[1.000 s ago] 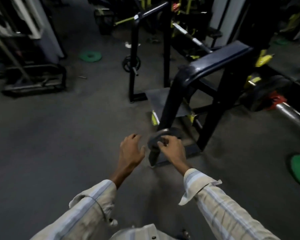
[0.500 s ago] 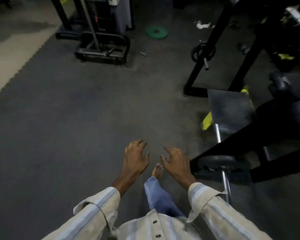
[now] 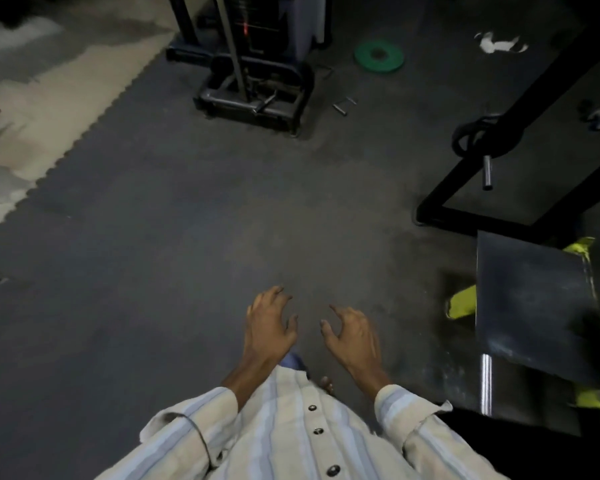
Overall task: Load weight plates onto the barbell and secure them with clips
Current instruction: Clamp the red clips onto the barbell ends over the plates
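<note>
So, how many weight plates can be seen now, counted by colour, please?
Green weight plate flat on the floor: 1
Black weight plate on the rack peg: 1
Total: 2

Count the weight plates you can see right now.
2: a green plate flat on the floor at top, a black plate on the rack peg at right. Others may be hidden.

Dim lighting falls on dark grey interlocking rubber floor mats [image 3: 187,220] that meet a paler floor section [image 3: 59,95] at upper left along a jagged seam, with a black machine base [image 3: 253,95] at top centre, a black steel frame [image 3: 499,188] at right, and a dark metal footplate [image 3: 530,306] beside it.
</note>
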